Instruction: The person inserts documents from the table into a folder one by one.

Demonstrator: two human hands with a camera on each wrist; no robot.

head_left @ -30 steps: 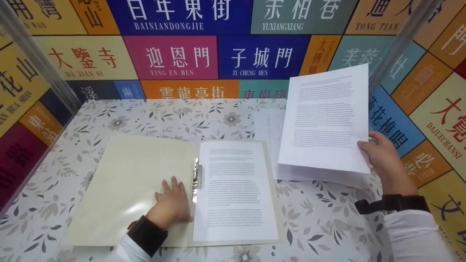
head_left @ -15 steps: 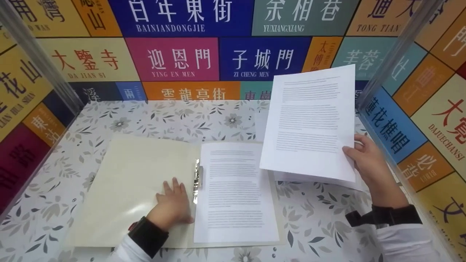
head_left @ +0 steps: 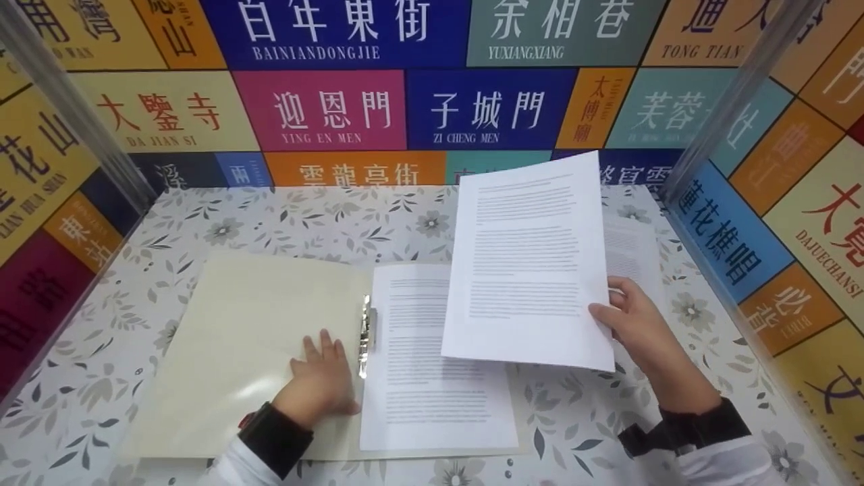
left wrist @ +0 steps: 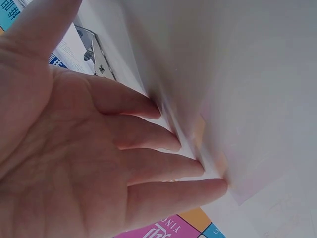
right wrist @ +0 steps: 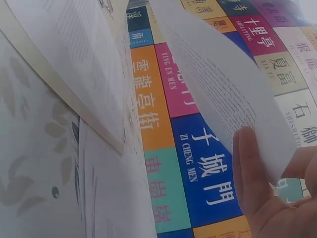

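A cream file folder (head_left: 236, 317) lies spread on the table, with a metal clip (head_left: 365, 337) along its spine. On its right side rests a printed sheet (head_left: 425, 405). My left hand (head_left: 320, 385) touches the left cover with fingers extended; in the left wrist view those fingertips (left wrist: 215, 188) meet the pale cover. Between thumb and fingers, my right hand (head_left: 638, 327) pinches the right edge of another printed sheet (head_left: 523, 270). That sheet is raised and tilted, hiding the upper right of the folder. The right wrist view shows the held sheet (right wrist: 218, 74) bending.
More printed paper (head_left: 634, 246) lies on the table behind the raised sheet, partly covered by it. The tabletop (head_left: 337, 216) has a leaf and flower pattern. Colourful lettered panels (head_left: 317, 111) stand at the back and sides, with clear corner posts (head_left: 715, 108).
My right hand has carried the sheet left and down, from over the loose papers to partly over the folder's right side. The left hand has stayed on the cover.
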